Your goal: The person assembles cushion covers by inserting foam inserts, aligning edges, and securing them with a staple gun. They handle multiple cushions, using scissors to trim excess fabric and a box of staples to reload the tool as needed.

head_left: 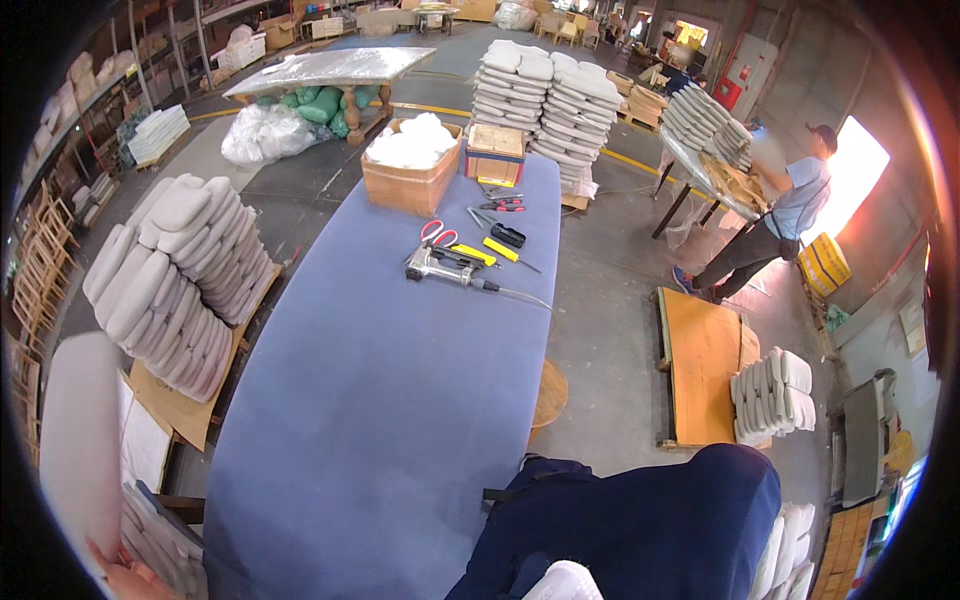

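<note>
Pale grey fabric covers the cushion at the lower left, which stands roughly upright, left of the work table and near a pile of similar ones. The left hand grips it by its lower end, fingers closed against the edge. The right hand is out of view, so its grip cannot be told. Navy clothing fills the lower right, beside the blue-topped table.

Farther up, left of that table, tall cushion stacks sit on cardboard, and a round wooden stool shows past its right edge. On the tabletop lie a metal air stapler with its hose, red-handled scissors, a yellow-handled screwdriver and red-gripped pliers. Behind these, an open carton holds white stuffing, next to a smaller box.

To the right, a co-worker in a light blue shirt stands at another table. More cushion piles rise beyond the carton; at the far left, green bags lie under a plastic-covered table.
</note>
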`<state>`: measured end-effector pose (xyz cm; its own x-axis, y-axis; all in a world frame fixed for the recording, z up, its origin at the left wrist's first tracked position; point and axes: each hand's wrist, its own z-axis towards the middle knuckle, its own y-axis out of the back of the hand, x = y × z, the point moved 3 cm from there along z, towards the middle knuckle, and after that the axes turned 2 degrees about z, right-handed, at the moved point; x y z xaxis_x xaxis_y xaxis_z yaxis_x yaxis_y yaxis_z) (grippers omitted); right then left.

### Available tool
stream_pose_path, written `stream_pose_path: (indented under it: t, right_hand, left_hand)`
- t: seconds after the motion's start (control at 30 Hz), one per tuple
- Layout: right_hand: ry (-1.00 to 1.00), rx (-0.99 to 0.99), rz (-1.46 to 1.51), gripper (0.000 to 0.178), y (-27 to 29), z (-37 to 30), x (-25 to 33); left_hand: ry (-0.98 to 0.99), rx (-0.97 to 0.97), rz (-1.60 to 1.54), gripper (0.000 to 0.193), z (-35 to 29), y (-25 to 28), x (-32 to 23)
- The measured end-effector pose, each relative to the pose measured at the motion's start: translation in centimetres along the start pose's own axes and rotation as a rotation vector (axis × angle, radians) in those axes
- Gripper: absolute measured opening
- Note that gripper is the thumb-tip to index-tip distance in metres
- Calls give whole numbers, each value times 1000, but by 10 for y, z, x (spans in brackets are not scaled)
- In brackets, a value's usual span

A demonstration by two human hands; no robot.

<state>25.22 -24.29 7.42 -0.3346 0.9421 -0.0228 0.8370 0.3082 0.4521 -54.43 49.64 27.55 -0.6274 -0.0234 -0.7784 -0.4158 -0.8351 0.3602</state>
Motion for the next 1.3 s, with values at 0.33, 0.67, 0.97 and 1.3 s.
stream_pose_path:
  t: [0.33, 0.67, 0.97, 1.3]
  right_hand:
    - [269, 120, 34, 46, -42, 75, 12]
    - [456, 25, -18, 44, 38, 163, 98]
    - [1436, -466, 251, 28, 212, 63, 370]
    - [2027, -130, 308, 40, 276, -41, 551]
  left_hand:
    - [-377, 433, -305, 50, -301, -33, -275]
    - [-484, 715, -221, 53, -459, -38, -326]
    - [-373, 665, -71, 65, -503, -16, -331]
    - [-798, 492, 269, 59, -623, -124, -372]
